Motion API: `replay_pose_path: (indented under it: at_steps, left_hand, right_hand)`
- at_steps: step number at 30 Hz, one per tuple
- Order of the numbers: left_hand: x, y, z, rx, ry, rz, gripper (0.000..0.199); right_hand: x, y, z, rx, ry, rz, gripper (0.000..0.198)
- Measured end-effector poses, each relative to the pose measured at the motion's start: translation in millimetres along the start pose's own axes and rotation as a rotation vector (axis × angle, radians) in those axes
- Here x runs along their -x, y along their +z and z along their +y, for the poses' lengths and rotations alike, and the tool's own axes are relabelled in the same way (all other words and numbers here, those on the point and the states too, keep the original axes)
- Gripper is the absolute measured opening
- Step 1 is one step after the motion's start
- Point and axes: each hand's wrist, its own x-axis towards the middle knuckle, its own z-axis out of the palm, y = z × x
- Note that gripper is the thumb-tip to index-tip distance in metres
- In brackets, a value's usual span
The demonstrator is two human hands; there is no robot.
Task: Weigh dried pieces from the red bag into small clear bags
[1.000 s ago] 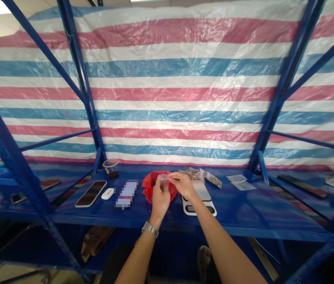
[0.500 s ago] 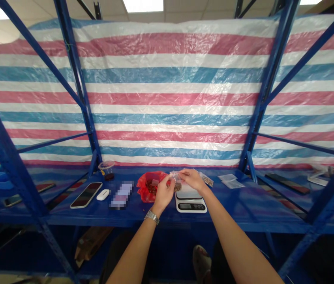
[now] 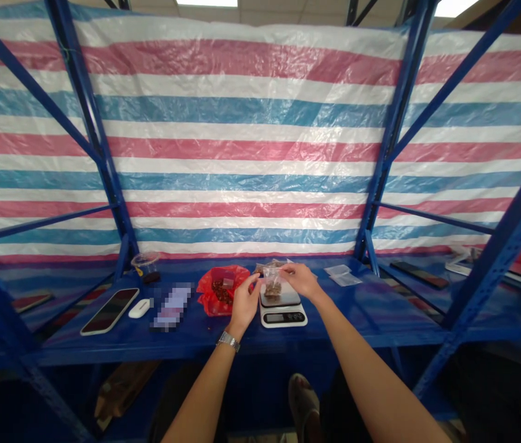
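Observation:
A small clear zip bag (image 3: pixel 272 287) with brown bits in its bottom is over the pan of a white kitchen scale (image 3: pixel 283 318). My right hand (image 3: pixel 301 282) pinches the bag's upper right corner between thumb and fingers. Close by the bag's left side is my left hand (image 3: pixel 244 303), its thumb and forefinger apart and nothing visible between them. A red plastic bag (image 3: pixel 205 301), spread wide at the top, holds dark brown pieces to the left of that hand. Whether the small bag rests fully on the pan cannot be made out.
Filled clear bags (image 3: pixel 260 267) lie behind the scale. Flat clear bags (image 3: pixel 343 275) are to the right. On the left stand a clear plastic cup (image 3: pixel 146 266), a phone (image 3: pixel 110 311) and a white case (image 3: pixel 139 308). Blue rack posts (image 3: pixel 103 166) flank the blue shelf (image 3: pixel 334 326).
The small bag has come down from between both hands to the scale's pan. My left fingers have parted from it. The whole view has shifted slightly to the right.

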Motion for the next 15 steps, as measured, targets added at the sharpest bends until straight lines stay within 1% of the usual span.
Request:
replay_pose_path:
  at_steps: [5,9,11,13,15]
  left_hand:
    - [-1.6,-2.6,-5.0,-0.046,0.031,0.008,0.029]
    - [-2.0,-5.9,-4.6,-0.071,0.066,0.033,0.023]
    - [-2.3,-8.1,-4.4,-0.081,0.081,0.038,0.022]
    - [-2.7,-10.6,-5.2,-0.089,0.095,0.040,0.021]
    - [-3.2,-13.8,-7.1,-0.099,0.107,0.040,0.021]
  right_hand:
    - [1.5,-2.1,0.0,0.108,0.019,-0.019,0.023]
    - [4.1,1.0,5.5,0.347,0.106,-0.090,0.026]
    - [5.9,2.6,9.7,0.426,0.149,-0.105,0.025]
    - [7.0,3.2,13.9,0.447,0.168,-0.089,0.020]
    - [6.8,2.7,16.9,0.461,0.184,-0.052,0.020]
